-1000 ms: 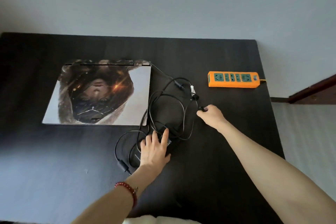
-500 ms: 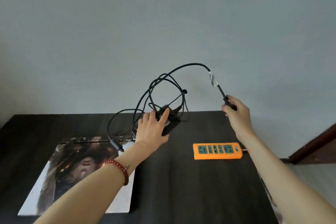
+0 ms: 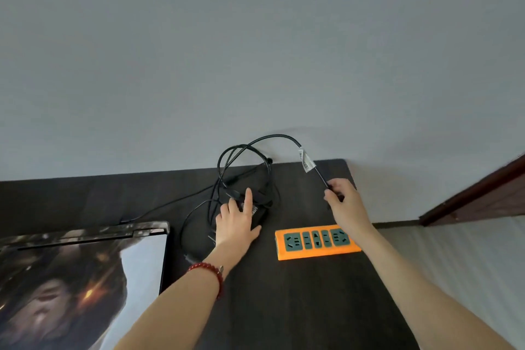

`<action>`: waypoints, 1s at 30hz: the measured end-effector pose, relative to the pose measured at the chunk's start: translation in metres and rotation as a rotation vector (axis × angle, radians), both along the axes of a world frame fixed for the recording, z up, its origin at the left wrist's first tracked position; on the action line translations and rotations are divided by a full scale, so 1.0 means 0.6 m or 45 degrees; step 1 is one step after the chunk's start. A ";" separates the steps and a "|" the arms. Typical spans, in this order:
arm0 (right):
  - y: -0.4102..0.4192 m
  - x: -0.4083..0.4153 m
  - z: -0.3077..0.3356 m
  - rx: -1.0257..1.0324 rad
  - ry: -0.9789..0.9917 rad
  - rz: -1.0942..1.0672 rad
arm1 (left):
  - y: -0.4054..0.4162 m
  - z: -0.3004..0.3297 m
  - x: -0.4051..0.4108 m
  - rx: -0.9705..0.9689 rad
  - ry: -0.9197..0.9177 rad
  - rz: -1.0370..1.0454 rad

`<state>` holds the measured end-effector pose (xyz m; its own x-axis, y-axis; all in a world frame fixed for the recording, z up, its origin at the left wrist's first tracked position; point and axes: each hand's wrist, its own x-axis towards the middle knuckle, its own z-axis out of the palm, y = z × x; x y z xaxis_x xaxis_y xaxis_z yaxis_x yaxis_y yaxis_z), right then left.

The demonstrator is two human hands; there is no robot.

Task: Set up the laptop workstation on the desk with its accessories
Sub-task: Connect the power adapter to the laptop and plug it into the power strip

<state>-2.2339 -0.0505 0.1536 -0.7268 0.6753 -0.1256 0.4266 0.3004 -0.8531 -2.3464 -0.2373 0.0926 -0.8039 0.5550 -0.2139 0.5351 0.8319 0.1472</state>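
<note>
Orange power strip (image 3: 317, 242) with green sockets, black cable (image 3: 244, 150), red bead bracelet (image 3: 210, 270)

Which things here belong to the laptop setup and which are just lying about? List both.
Job: laptop; charger brick under left hand; charger cable, its end pinched by right hand; orange power strip.
Not part: red bead bracelet; brown wooden trim.

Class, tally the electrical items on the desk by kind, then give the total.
Laptop: 1
Power strip: 1
Adapter with its tangled cable: 1
Total: 3
</note>
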 end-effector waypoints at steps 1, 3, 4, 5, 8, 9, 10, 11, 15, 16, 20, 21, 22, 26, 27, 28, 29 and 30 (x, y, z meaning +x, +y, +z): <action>-0.001 -0.003 -0.011 -0.006 -0.023 0.016 | -0.003 -0.012 -0.002 -0.016 -0.007 -0.012; -0.002 -0.011 -0.026 -0.028 -0.078 0.044 | -0.009 -0.027 -0.007 -0.035 0.006 -0.053; -0.002 -0.015 -0.030 -0.036 -0.119 0.055 | -0.012 -0.030 -0.009 -0.035 0.017 -0.072; -0.002 -0.018 -0.035 -0.044 -0.161 0.065 | -0.015 -0.032 -0.009 -0.034 0.027 -0.084; -0.003 -0.025 -0.038 -0.144 -0.284 0.143 | -0.019 -0.025 -0.003 -0.045 0.112 -0.089; -0.003 -0.025 -0.037 -0.193 -0.319 0.181 | -0.022 -0.020 0.001 -0.052 0.143 -0.071; -0.003 -0.026 -0.035 -0.250 -0.345 0.217 | -0.026 -0.012 0.006 -0.058 0.155 -0.037; -0.004 -0.025 -0.034 -0.307 -0.363 0.245 | -0.032 -0.004 0.013 -0.056 0.140 0.018; -0.014 -0.020 -0.035 -0.365 -0.365 0.304 | -0.057 0.015 0.052 0.232 0.233 0.146; -0.016 -0.019 -0.038 -0.330 -0.367 0.300 | -0.060 0.010 0.062 0.344 0.318 0.074; -0.022 -0.015 -0.055 -0.249 -0.350 0.239 | -0.056 -0.024 0.105 0.514 0.280 -0.279; -0.023 -0.014 -0.057 -0.247 -0.343 0.226 | -0.051 -0.028 0.113 0.464 0.191 -0.337; -0.023 -0.011 -0.060 -0.235 -0.344 0.223 | -0.047 -0.038 0.124 0.410 0.096 -0.379; -0.023 -0.004 -0.067 -0.181 -0.310 0.215 | -0.041 -0.052 0.141 0.251 -0.042 -0.352; -0.026 -0.002 -0.068 -0.163 -0.300 0.206 | -0.042 -0.051 0.142 0.235 -0.001 -0.367; -0.029 -0.001 -0.069 -0.126 -0.288 0.197 | -0.042 -0.051 0.142 0.221 0.025 -0.386; -0.032 0.001 -0.068 -0.067 -0.277 0.193 | -0.042 -0.052 0.140 0.223 0.050 -0.396; -0.038 0.003 -0.068 -0.002 -0.264 0.188 | -0.043 -0.055 0.138 0.235 0.074 -0.405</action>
